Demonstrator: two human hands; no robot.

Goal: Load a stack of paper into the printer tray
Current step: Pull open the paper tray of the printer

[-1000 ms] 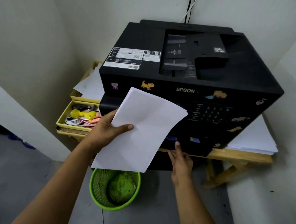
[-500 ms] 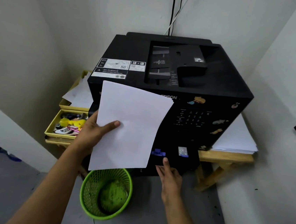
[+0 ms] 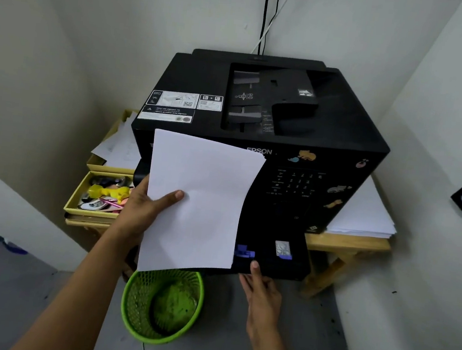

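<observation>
Now, counts: one Epson printer (image 3: 262,138), one paper stack (image 3: 198,202), one pulled-out paper tray (image 3: 277,262).
Left hand (image 3: 146,208): grips the stack before the printer.
Right hand (image 3: 261,292): fingers straight, touching the tray.
Change: tray drawn further out.

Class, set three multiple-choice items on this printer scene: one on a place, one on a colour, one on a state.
1. Where does the mesh wastebasket stand?
A on the floor before the black Epson printer
B on the printer
C on the wooden table

2. What colour is the wastebasket?
A red
B green
C blue

3. What does the left hand hold?
A nothing
B a pen
C a stack of white paper

Answers: 1 A, it stands on the grey floor; 2 B, its mesh is bright green; 3 C, the thumb lies over the sheets.
</observation>
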